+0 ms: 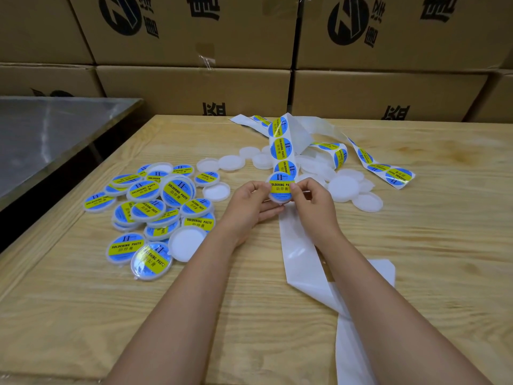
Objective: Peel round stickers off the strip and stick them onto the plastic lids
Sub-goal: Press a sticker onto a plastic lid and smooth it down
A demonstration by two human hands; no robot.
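Note:
At the table's middle I hold a white plastic lid (278,200) with a blue and yellow round sticker (280,187) on its face. My left hand (251,204) cups the lid from below and the left, thumb on the sticker's edge. My right hand (312,202) pinches the sticker's right edge. The sticker strip (283,145) rises from the lid toward the back, carrying several more stickers. Its bare white backing (302,262) trails down toward me under my right forearm.
A pile of stickered lids (155,207) lies at the left. Plain white lids (344,187) are scattered behind and right of my hands. More strip (383,168) curls at the back right. Cardboard boxes (194,51) wall the far side; a metal table (50,129) stands left.

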